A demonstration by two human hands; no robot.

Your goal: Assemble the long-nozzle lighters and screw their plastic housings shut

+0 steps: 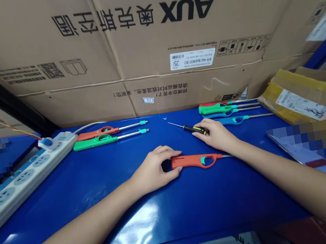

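Observation:
An orange gas lighter (190,160) lies on the blue table with its metal tube pointing right, the tube's tip hidden behind my right forearm. Thumb and fingers of my left hand (155,167) close on the lighter's butt end. Farther back, my right hand (217,131) grips the black and yellow handle of a screwdriver (195,129), whose thin shaft points left and away from me. Past the right hand lie several more lighters, among them a green lighter (215,108) and a blue lighter (229,121). At the left back, another orange lighter (97,133) lies beside a green lighter (94,142).
A white power strip (24,176) with a plug in it runs along the left. Large cardboard (139,59) walls off the back of the blue table (125,158). On the right are a yellow-taped package (302,106) and a flat, partly blurred device (311,159).

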